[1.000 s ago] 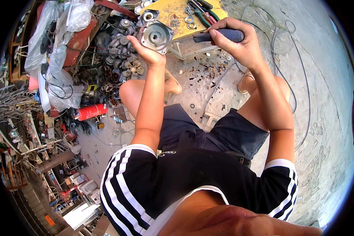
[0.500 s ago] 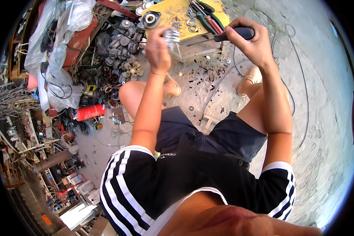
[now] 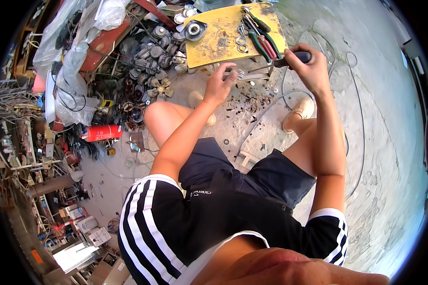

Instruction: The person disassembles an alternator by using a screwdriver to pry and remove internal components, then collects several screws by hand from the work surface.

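Note:
My left hand [image 3: 218,86] is closed round a small silver finned metal part [image 3: 240,74], mostly hidden by the fingers, just off the near edge of a yellow-topped low table [image 3: 202,54]. To its right, my right hand [image 3: 310,71] grips a screwdriver by its dark handle [image 3: 299,57]. The thin shaft points left toward the metal part; whether the tip touches it I cannot tell. On the tabletop lie pliers [image 3: 266,46] with red and green handles, metal rings [image 3: 242,48] and a round-holed metal flange [image 3: 194,30].
Motors and other metal parts [image 3: 152,59] are heaped left of the table, with a fan blade wheel [image 3: 160,89] at the near end. A red cylinder [image 3: 103,132] lies farther left. Dark scraps [image 3: 242,104] and a grey cable [image 3: 361,114] lie on the concrete floor.
My left hand has come right and nearer to me, off the table's edge, with the metal part closer to the screwdriver. My right hand keeps its grip, slightly lower in view.

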`<state>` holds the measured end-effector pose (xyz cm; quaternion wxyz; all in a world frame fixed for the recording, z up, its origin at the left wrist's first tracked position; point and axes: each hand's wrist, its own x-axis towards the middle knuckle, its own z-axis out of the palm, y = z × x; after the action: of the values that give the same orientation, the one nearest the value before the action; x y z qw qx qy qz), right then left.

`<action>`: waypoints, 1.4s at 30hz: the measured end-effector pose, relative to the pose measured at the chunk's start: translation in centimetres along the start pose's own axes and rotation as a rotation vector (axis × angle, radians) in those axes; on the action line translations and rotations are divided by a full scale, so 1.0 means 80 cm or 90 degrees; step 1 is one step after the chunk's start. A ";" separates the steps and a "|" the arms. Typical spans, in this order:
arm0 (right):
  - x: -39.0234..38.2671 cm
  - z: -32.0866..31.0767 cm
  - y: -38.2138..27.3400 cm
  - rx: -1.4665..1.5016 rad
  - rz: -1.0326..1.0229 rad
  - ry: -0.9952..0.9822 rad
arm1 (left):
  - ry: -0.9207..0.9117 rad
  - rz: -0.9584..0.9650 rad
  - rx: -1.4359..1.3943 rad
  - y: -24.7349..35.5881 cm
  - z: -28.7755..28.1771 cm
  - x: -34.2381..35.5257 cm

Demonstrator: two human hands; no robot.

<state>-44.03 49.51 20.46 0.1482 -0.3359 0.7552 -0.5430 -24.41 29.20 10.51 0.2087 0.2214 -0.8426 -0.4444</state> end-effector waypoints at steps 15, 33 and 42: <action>0.055 0.049 0.040 0.679 0.167 -0.080 | 0.089 -0.342 -0.832 0.007 -0.147 0.044; 0.119 0.239 0.001 -0.181 -0.119 -0.003 | 0.236 -0.282 -0.693 -0.064 -0.196 0.205; 0.190 0.336 -0.036 -0.451 -0.155 0.022 | 0.246 -0.196 -0.803 -0.082 -0.216 0.247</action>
<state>-38.32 19.41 15.40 -0.0557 -0.4442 0.8534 -0.2671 -29.76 3.48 16.98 0.3788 0.2503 -0.3285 -0.8282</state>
